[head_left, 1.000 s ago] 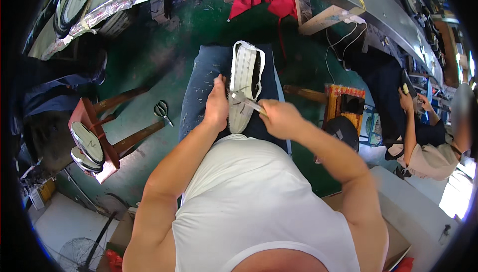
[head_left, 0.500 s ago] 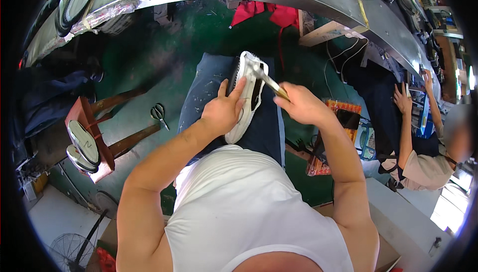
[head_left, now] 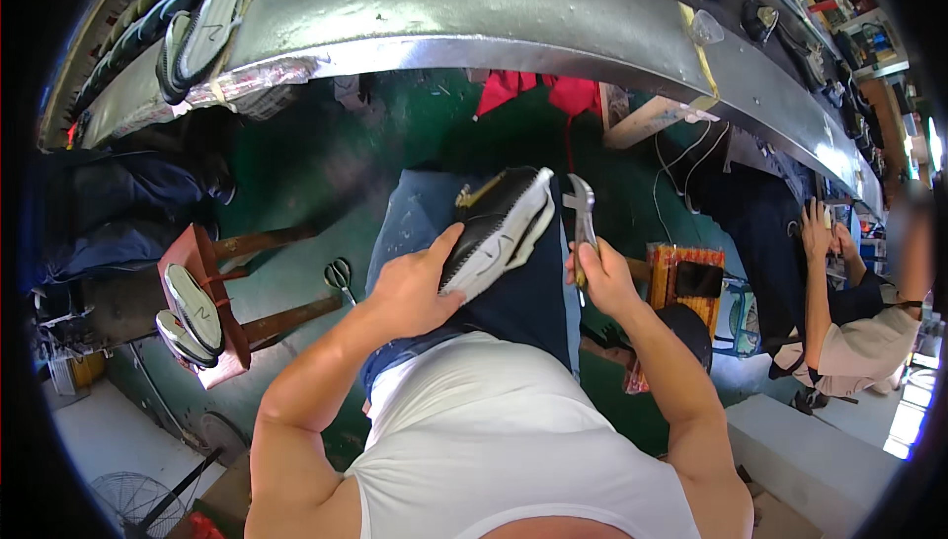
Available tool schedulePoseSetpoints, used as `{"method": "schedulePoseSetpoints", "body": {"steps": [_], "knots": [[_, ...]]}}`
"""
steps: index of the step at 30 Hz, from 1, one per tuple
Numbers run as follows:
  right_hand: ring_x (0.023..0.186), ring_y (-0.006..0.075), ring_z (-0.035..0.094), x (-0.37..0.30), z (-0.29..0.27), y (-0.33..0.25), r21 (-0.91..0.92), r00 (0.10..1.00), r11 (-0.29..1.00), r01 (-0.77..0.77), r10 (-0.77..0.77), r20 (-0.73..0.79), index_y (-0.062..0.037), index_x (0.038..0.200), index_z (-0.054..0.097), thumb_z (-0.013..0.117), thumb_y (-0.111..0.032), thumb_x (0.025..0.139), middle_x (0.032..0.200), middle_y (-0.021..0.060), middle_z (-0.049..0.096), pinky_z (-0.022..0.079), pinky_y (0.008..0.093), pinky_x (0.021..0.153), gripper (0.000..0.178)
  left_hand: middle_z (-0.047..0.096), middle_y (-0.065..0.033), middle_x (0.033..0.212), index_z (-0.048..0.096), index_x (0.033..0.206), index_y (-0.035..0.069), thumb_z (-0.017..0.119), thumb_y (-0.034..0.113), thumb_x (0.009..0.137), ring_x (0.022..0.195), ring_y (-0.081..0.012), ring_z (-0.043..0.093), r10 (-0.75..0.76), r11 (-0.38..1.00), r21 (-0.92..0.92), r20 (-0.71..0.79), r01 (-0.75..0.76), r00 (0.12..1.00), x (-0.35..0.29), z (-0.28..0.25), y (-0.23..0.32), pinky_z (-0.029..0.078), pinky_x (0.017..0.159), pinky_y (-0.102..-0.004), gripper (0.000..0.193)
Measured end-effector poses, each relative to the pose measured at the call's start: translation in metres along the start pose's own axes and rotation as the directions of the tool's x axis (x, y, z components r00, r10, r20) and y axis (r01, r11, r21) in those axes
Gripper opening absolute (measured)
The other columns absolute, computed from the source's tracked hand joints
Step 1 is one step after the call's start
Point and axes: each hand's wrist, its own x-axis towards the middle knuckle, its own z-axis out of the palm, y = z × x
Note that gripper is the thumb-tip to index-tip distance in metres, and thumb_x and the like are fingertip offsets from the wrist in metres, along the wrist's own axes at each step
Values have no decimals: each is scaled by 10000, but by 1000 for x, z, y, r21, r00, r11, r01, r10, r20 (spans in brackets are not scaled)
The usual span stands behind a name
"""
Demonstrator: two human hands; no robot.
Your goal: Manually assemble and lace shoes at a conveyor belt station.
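Observation:
My left hand (head_left: 410,287) grips the heel half of a black shoe upper (head_left: 484,218) with a white underside (head_left: 494,251). The shoe is tilted over my lap, its black side up and its white underside facing right. A gold-coloured fitting shows at the upper's far left edge. Just right of the shoe and apart from it, my right hand (head_left: 604,277) is closed round metal lasting pincers (head_left: 585,211), their hammer-like head pointing away from me. The shoe rests on or just above my blue trousers (head_left: 400,218); which of the two I cannot tell.
A metal-edged bench (head_left: 444,16) crosses ahead, bearing pale-soled shoes (head_left: 209,31) at left. A brown stool (head_left: 207,272) holds another pair (head_left: 195,312). Scissors (head_left: 339,275) lie left of my knees. At right are a phone (head_left: 699,279) and a seated co-worker (head_left: 839,332).
The shoe has turned from white underside up to black side up. The pincers have lifted off it and moved right, now upright. My left hand has shifted to the heel end.

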Motion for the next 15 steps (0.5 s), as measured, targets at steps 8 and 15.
{"method": "schedulePoseSetpoints", "body": {"steps": [8, 15], "knots": [[698, 134, 621, -19, -3, 24, 217, 993, 970, -106, 116, -31, 23, 1064, 548, 462, -294, 1047, 861, 73, 626, 509, 283, 662, 329, 655, -161, 1099, 403, 1285, 31, 803, -65, 665, 984, -178, 643, 329, 606, -607, -397, -514, 857, -14, -65, 38, 524, 860, -308, 744], [750, 130, 597, -23, 1, 15, 40, 995, 997, -63, 59, 80, 11, 1172, 537, 567, -139, 959, 876, 41, 613, 493, 288, 692, 263, 678, -142, 1061, 565, 1241, -47, 786, 272, 827, 949, -171, 649, 125, 777, -629, 142, -8, 982, 124, -38, 32, 524, 835, -312, 567]]}}
